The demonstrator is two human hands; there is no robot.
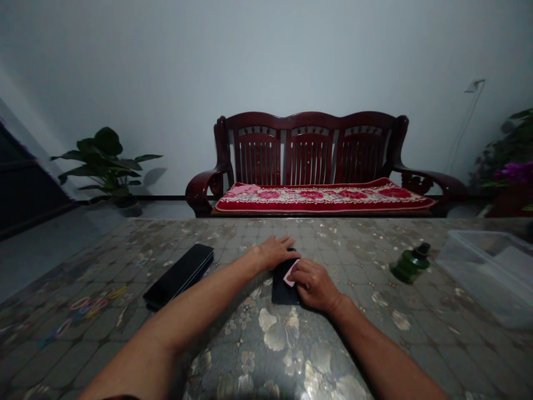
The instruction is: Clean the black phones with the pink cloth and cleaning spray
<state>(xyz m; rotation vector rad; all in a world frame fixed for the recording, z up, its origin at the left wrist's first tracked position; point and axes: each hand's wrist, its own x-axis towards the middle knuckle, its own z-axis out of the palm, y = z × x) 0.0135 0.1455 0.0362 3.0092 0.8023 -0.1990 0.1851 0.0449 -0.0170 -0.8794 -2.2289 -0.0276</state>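
A dark, flat rectangular device [283, 294], resembling a phone, lies on the patterned tabletop in front of me. Over its far end rests my left hand [275, 252], palm down with the fingers stretched out. My right hand [314, 283] is closed around a small pink cloth [290, 273], which touches the upper face of the device. Parts of the device are hidden by both hands. To the left of my left forearm lies a stack of black, phone-like devices [183, 273].
Several coloured loops [89, 306] lie on the left of the table [237, 328]. On the right are a green bottle with a black top [411, 264] and a clear plastic bin [468, 280]. Behind the table stands a wooden bench [310, 150] with a red floral cover.
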